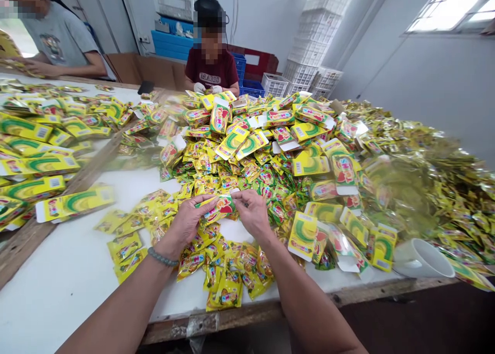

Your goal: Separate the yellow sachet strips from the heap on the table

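My left hand (189,221) and my right hand (253,212) are both closed on a small yellow-green sachet stack (219,206), pinching it from either side just above the white table (73,271). Loose yellow sachets (228,276) lie scattered under and in front of my hands. Behind them rises a big heap of sachets and small yellow cartons (270,142). A bead bracelet (162,257) sits on my left wrist.
A white cup (421,260) lies on its side at the table's right front edge. Flat yellow cartons (34,163) are laid out at the left. Two other people work at the far side (211,60) and far left (58,39). White crates (317,39) are stacked by the wall.
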A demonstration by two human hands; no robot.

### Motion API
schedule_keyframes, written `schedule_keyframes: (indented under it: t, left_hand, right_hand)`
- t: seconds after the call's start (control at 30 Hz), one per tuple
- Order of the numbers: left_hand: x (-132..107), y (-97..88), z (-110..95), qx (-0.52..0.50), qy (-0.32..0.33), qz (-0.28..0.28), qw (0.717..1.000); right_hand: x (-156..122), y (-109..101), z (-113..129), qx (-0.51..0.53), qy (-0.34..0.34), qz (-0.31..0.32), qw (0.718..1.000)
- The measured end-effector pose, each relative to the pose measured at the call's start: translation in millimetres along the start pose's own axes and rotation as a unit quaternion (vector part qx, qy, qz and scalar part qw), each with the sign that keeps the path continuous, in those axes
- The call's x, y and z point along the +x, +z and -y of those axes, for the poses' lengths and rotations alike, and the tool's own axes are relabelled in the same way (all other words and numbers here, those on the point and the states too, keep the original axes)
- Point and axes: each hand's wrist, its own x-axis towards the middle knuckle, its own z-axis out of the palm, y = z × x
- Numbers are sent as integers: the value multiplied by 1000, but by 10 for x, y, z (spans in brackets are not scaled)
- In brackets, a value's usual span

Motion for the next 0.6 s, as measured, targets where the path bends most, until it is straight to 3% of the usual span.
schedule_keyframes:
  t: [0.17, 0.3, 0.37, 0.47, 0.53, 0.57, 0.6]
  left_hand:
    - [15, -42, -2, 13, 20, -9, 1000]
    - [-4, -54, 52, 94, 65, -21, 993]
    - [4, -64, 7, 143, 78, -8, 987]
    - [27, -237, -286, 214, 123, -23, 969]
    - [3, -519, -618, 305, 163, -89, 934]
    - [-27, -704, -800, 378, 182, -134, 898]
    - [-67, -905, -977, 482, 186, -191, 834]
  right_hand:
    - [-68, 68, 122, 80, 58, 94, 991]
    - [-113, 127, 161, 208, 138, 127, 960]
    - [-105, 127, 165, 256, 179, 109, 944]
    - [-69, 73, 162, 240, 170, 53, 954]
    - [-47, 17, 142, 207, 160, 21, 965]
    - [-38, -9, 126, 198, 161, 18, 967]
    - [-32, -30, 108, 188, 164, 22, 968]
